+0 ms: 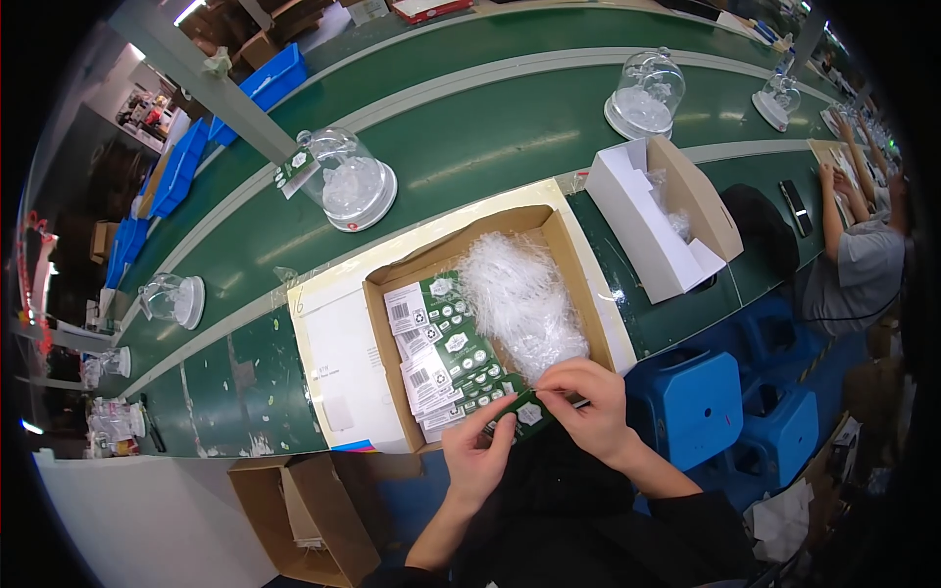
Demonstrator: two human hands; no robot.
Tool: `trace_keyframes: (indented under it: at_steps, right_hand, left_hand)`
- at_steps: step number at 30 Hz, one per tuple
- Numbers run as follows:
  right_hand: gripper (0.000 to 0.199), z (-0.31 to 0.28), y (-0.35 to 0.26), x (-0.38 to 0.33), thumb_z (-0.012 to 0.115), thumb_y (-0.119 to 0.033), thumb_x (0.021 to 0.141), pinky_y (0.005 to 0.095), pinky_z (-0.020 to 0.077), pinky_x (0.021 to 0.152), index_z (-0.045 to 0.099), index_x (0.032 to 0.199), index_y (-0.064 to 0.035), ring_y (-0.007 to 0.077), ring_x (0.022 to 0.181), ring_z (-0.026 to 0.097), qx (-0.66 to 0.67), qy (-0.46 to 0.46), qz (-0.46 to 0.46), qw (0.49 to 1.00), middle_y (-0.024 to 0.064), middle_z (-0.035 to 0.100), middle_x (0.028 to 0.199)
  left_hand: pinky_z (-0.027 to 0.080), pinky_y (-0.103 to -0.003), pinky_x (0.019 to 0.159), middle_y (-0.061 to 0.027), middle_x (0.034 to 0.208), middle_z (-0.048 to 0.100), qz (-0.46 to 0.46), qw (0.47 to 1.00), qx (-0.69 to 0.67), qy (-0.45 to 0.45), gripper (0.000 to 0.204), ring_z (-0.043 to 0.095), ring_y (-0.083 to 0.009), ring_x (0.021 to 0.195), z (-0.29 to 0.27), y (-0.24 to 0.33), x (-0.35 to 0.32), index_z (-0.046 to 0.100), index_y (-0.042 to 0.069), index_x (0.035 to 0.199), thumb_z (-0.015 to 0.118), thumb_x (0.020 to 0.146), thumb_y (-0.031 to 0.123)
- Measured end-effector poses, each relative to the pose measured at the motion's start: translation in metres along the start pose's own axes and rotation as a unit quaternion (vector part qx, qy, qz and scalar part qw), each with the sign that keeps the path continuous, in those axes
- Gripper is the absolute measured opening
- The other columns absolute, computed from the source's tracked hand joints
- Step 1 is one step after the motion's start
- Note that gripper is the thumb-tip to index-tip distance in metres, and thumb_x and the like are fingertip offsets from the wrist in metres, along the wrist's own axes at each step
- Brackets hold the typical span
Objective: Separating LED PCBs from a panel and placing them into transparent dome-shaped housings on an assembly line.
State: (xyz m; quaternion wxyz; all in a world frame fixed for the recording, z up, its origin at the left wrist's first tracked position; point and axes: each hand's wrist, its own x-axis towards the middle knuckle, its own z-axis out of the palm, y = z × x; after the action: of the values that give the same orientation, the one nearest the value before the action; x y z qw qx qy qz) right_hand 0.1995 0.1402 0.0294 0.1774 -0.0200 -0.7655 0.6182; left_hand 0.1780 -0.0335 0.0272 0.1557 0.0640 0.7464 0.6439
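A shallow cardboard box [402, 423] lies in front of me. Overlapping green and white printed hang tags [461, 338] fill its left side, and a heap of thin, clear plastic strands [515, 299] fills its right. Above the box's near edge I hold one green hang tag [530, 414] between both hands. My left hand [478, 453] grips its left part between thumb and forefinger. My right hand [591, 404] is closed in a pinch at its upper edge; whether a strand is between those fingertips is too small to tell.
Clear domes on white bases, such as one dome [355, 191] with a green tag, stand along the green conveyor [470, 127]. An open white carton [647, 220] is to the right. Blue stools [691, 407] stand below. Another person [858, 265] works at far right.
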Motion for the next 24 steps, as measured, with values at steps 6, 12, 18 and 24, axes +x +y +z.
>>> trace_keyframes:
  at_steps: [6,12,18,24]
  right_hand:
    - [0.015,0.001,0.004,0.002,0.075,0.003,0.074,0.0283,0.0512,0.06,0.068,0.087,-0.0015,0.0213,0.071,0.064,-0.088,0.032,-0.112,0.989,0.0087,0.066,0.085]
    - [0.017,-0.001,0.004,0.0,0.076,0.004,0.071,0.0309,0.0514,0.063,0.068,0.084,-0.0024,0.0235,0.073,0.064,-0.085,0.036,-0.14,0.986,0.0084,0.065,0.084]
    - [0.018,-0.002,0.005,0.001,0.076,0.003,0.069,0.031,0.0516,0.062,0.066,0.084,-0.002,0.0237,0.073,0.064,-0.099,0.018,-0.167,0.981,0.0081,0.065,0.083]
    - [0.019,-0.003,0.004,0.002,0.076,0.002,0.069,0.0318,0.0519,0.061,0.066,0.084,-0.0024,0.024,0.072,0.064,-0.131,0.006,-0.19,0.973,0.0073,0.065,0.083]
  left_hand:
    - [0.045,-0.017,0.064,-0.0037,0.097,0.068,0.051,0.999,-0.003,-0.005,0.023,0.058,-0.0052,0.076,0.002,-0.009,0.0,0.069,-0.003,0.109,0.063,0.087,-0.006]
    - [0.039,-0.017,0.055,0.0001,0.081,0.067,0.053,0.997,-0.05,0.011,0.02,0.052,-0.0019,0.064,0.004,-0.006,0.002,0.071,0.0,0.109,0.065,0.09,0.002]
    - [0.042,-0.017,0.063,-0.0015,0.086,0.068,0.019,0.999,-0.045,0.015,0.017,0.055,-0.0046,0.072,0.002,-0.001,-0.001,0.072,-0.003,0.103,0.063,0.09,0.002]
    - [0.046,-0.021,0.071,-0.0044,0.089,0.069,0.015,1.0,-0.019,0.019,0.016,0.059,-0.0081,0.078,0.001,0.002,-0.001,0.071,-0.004,0.102,0.063,0.089,0.002]
